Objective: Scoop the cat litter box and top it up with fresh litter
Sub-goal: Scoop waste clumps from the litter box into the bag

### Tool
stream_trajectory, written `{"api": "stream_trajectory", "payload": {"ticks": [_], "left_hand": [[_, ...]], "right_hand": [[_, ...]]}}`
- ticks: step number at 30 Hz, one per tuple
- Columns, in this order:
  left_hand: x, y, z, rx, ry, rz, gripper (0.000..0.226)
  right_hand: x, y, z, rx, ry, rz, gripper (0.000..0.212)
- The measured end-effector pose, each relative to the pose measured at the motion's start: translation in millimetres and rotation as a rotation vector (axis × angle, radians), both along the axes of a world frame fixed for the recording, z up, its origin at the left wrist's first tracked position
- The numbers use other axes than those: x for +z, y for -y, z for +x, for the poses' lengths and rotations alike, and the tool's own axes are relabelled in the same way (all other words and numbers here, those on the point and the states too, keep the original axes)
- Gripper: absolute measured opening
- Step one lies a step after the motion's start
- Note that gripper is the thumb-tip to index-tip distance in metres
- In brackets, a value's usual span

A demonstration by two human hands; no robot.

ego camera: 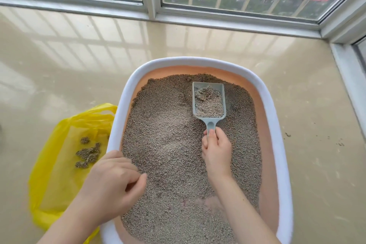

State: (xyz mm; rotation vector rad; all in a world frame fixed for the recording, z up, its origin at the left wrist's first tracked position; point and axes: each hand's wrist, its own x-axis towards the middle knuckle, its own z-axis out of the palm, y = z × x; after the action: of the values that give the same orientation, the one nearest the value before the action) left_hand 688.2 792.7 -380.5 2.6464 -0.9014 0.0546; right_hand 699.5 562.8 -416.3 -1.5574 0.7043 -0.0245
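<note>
Scooping stage of litter-box cleaning. The right hand [216, 149] has its grip curled round the handle of the grey scoop [209, 101], whose pan lies in the far right part of the litter box [126, 93], loaded with granules and a clump; the low handle angle likely keeps the load from spilling. The left hand [116, 182] hovers over the box's near left rim, fingers loosely curled and holding nothing, seemingly ready to steady the box. A yellow plastic bag [57, 164] lies open on the floor just beside the box, already holding dark clumps [88, 154], placed near for a short transfer.
</note>
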Motion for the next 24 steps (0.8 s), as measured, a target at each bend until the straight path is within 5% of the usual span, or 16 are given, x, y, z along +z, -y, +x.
{"api": "stream_trajectory", "payload": {"ticks": [15, 24], "left_hand": [[2.3, -2.6, -1.0, -0.049, 0.039, -0.03, 0.043], [5.0, -45.6, -17.5, -0.361, 0.044, 0.021, 0.037]], "right_hand": [[53.3, -16.5, -49.7, 0.218, -0.045, -0.222, 0.03], [58.9, -20.4, -74.2, 0.277, -0.122, -0.229, 0.03]]}}
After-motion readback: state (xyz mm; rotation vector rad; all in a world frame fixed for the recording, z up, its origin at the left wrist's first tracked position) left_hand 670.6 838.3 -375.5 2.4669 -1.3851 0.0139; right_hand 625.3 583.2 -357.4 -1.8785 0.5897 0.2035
